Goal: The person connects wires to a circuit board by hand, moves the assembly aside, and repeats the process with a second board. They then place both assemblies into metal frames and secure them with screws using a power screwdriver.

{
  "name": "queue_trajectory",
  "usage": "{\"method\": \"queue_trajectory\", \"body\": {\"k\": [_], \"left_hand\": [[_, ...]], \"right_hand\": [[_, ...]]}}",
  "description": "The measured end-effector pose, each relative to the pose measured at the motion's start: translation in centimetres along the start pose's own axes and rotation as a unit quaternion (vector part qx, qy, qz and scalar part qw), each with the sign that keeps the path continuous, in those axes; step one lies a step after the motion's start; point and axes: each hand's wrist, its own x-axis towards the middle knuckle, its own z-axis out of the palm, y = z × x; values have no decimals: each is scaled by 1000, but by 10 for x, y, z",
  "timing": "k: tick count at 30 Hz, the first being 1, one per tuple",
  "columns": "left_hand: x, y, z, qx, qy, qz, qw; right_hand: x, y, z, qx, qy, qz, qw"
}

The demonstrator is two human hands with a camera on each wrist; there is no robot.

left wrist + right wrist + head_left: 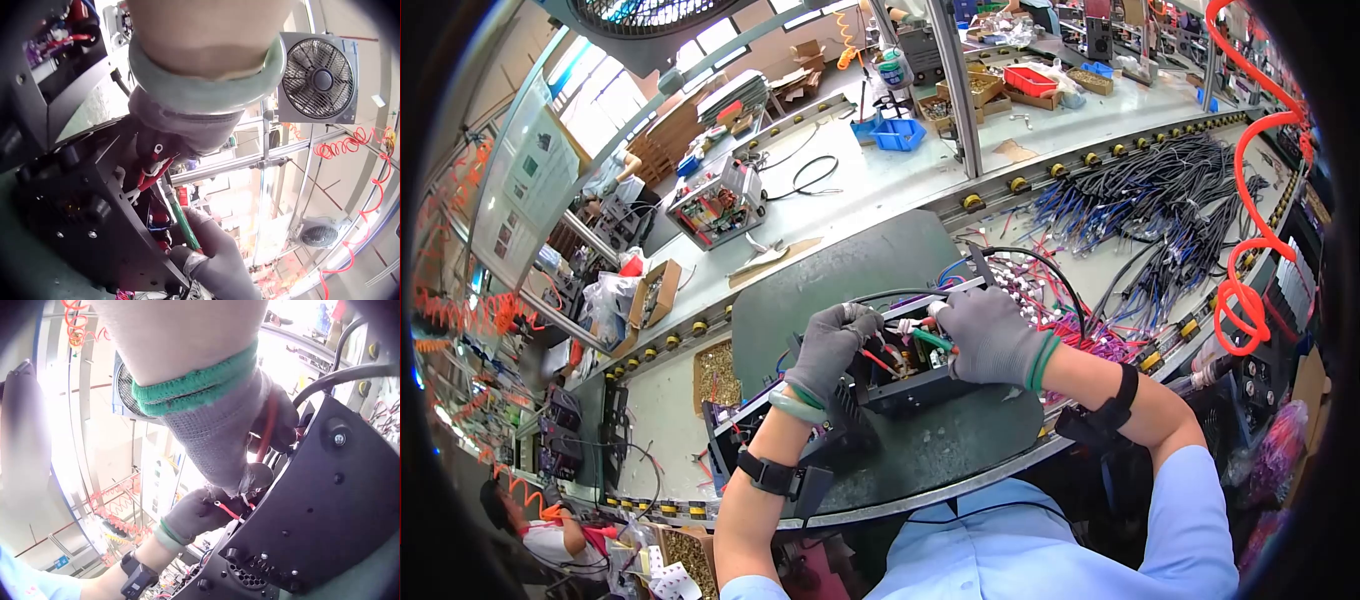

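Observation:
An open black metal case (900,392) with wires inside lies on a dark green mat (850,262). Over its left part is my gloved left hand (825,350), (181,125), fingers curled about red wires; a red wire (230,511) with a ring terminal sticks out beside them. My gloved right hand (998,338), (215,437) grips a green cable (932,340), (182,220) at the case's right part, its fingertips close to the left ones. The case's side panel (312,500) stands below the right hand. Both hands' fingertips are partly hidden.
Black cables (1170,190) are heaped at the right, with red and white wires (1040,290) beside the case. Beyond the mat stand another open unit (718,205) and a blue bin (898,134). A coiled red hose (1245,300) hangs at the right.

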Motion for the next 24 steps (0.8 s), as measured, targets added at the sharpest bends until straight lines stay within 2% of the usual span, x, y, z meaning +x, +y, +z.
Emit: {"method": "queue_trajectory", "body": {"k": [4,7,11,13,16,17,18,20,21,22,24], "left_hand": [[-3,9,2,-29,16,-48,998],[0,3,3,-99,2,-32,995],[-3,9,2,-101,-26,-27,994],[-7,13,4,-108,-13,-77,991],[-8,11,4,-86,-7,-41,995],[-13,15,3,-129,0,-45,991],[-17,15,-3,-130,17,-47,990],[-28,14,-26,-38,83,103,990],[-44,25,-47,-39,100,74,991],[-51,16,-73,-38,120,130,983],[-82,19,-117,-10,176,81,981]], "right_hand": [[5,3,-5,20,-27,-1,999],[2,3,-2,31,-1,-13,999],[8,-2,-5,40,-18,-22,999],[10,-3,-4,43,-36,-20,998],[6,-4,1,51,-70,-28,996],[4,-5,-1,48,-65,-18,997],[1,-6,-1,47,-60,-10,997],[-6,2,3,65,-5,-21,998],[-13,7,7,91,30,-42,995],[-17,8,8,119,64,-60,989],[-15,-3,-8,120,43,-74,989]]}}
